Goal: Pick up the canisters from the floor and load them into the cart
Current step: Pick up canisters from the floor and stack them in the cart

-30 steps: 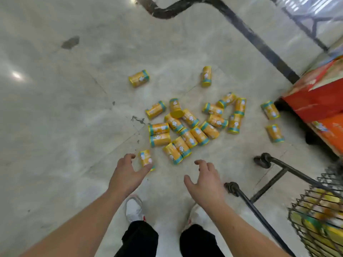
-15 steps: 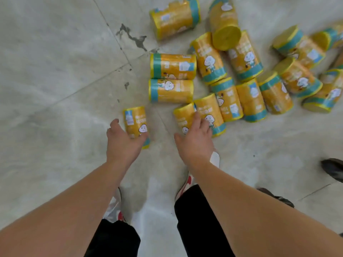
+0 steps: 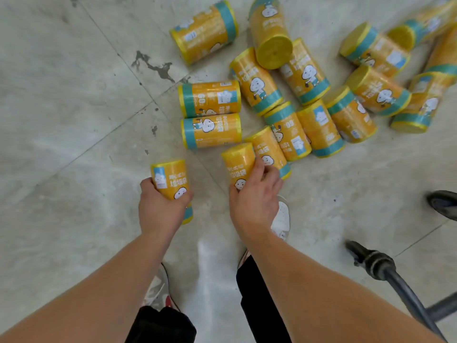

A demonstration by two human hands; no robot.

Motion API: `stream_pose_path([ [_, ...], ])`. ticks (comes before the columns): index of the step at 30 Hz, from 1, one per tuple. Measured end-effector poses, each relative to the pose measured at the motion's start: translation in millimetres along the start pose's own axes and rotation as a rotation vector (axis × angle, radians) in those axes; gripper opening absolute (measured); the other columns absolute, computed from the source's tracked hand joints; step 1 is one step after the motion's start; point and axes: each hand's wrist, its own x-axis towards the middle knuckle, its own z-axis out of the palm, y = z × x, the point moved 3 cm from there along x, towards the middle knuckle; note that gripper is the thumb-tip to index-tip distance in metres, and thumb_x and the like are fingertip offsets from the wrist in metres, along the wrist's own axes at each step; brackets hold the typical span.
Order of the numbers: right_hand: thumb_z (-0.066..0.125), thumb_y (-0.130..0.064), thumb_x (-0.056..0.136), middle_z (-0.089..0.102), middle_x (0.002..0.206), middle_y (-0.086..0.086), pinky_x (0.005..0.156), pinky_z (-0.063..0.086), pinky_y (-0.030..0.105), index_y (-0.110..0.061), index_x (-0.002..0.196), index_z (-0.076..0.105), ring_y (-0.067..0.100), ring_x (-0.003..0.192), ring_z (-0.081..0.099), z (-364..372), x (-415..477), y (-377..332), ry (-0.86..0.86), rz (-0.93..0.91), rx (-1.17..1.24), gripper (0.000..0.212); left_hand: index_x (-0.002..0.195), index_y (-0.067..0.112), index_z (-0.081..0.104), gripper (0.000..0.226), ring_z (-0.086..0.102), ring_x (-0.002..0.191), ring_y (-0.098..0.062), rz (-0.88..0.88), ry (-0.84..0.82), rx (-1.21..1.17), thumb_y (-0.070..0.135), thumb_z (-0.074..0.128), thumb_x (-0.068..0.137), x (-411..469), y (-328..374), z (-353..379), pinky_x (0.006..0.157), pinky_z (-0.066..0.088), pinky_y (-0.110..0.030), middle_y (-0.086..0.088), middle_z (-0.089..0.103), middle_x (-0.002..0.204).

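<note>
left hand point(image 3: 160, 209) is curled round the near-left canister point(image 3: 170, 179), fingers and thumb on its lower half, yellow end pointing far. cannot tell if its low end is off the floor point(image 3: 61, 120). right hand point(image 3: 254, 201) grips a second canister point(image 3: 238, 164) from above at the near edge of the pile point(image 3: 309, 100), fingers over its right side and just beside a neighbour canister point(image 3: 268, 149) lying against it. so both hands are closed, one canister each.

rest of the pile lies on its sides, far and right of the hands, most touching each other. two parallel canisters point(image 3: 210, 115) sit just far of the gap between the hands. one canister point(image 3: 270, 33) rests tipped on top of others. the far right ones are blurred.

only a dark tube cart frame point(image 3: 395, 280) with a caster shows at near right; the basket is out of view. a white shoe point(image 3: 282, 216) is under the right wrist.

handling, as a guess: they look like film-wrapped rolls, so light, fairly firm but a bit squeezable, not fragile. the glossy wrap is likely slick and the round body will roll if nudged. best hold is round the middle of the barrel, thumb opposite fingers, one hand is enough. end grips look worse since the flat ends give little to pinch. lifting the second canister may bump the neighbour and set it rolling, so lift straight up.
</note>
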Motion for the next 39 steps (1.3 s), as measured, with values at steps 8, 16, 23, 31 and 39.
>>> stream_pose_path([
  [8,0.071,-0.049,0.077,0.048,0.133,-0.007,0.084,0.046,0.039,-0.027,0.144,0.032,0.018,0.120,0.039,-189,-103,-14,0.072,0.120,0.387,0.081,0.108,0.028,0.046,0.058,0.062,0.082,-0.014,0.231,-0.148,-0.079,0.027,0.086,0.065,-134,114,-119,0.068,0.046,-0.030,0.011,0.059,0.091],
  [16,0.074,-0.059,0.067,0.051,0.125,-0.017,0.086,0.051,0.040,-0.034,0.139,0.038,0.010,0.117,0.047,-425,-219,3,0.374,0.107,0.675,0.084,0.093,0.038,0.053,0.049,0.064,0.078,-0.001,0.576,-0.366,-0.116,0.021,0.088,0.063,-333,260,-224,0.069,0.052,-0.030,0.014,0.065,0.091],
  [23,0.073,-0.063,0.059,0.055,0.119,-0.018,0.088,0.053,0.041,-0.036,0.132,0.043,0.011,0.111,0.057,-568,-283,94,0.627,0.145,0.828,0.083,0.116,0.037,0.045,0.072,0.068,0.084,-0.005,0.861,-0.486,-0.115,0.024,0.090,0.060,-508,345,-218,0.076,0.055,-0.034,0.023,0.061,0.099],
  [31,0.075,-0.059,0.059,0.058,0.113,-0.020,0.083,0.055,0.038,-0.045,0.123,0.041,0.005,0.105,0.060,-641,-328,294,0.778,0.294,0.983,0.075,0.113,0.030,0.052,0.065,0.065,0.080,0.005,1.056,-0.692,-0.032,0.022,0.089,0.061,-702,358,-97,0.068,0.054,-0.027,0.018,0.065,0.096],
  [39,0.075,-0.058,0.061,0.058,0.111,-0.009,0.081,0.053,0.039,-0.027,0.119,0.042,0.017,0.106,0.059,-644,-317,500,0.576,0.575,0.867,0.074,0.114,0.033,0.049,0.063,0.062,0.081,0.002,1.104,-0.781,0.277,0.034,0.087,0.063,-817,335,84,0.065,0.049,-0.022,0.018,0.063,0.096],
])
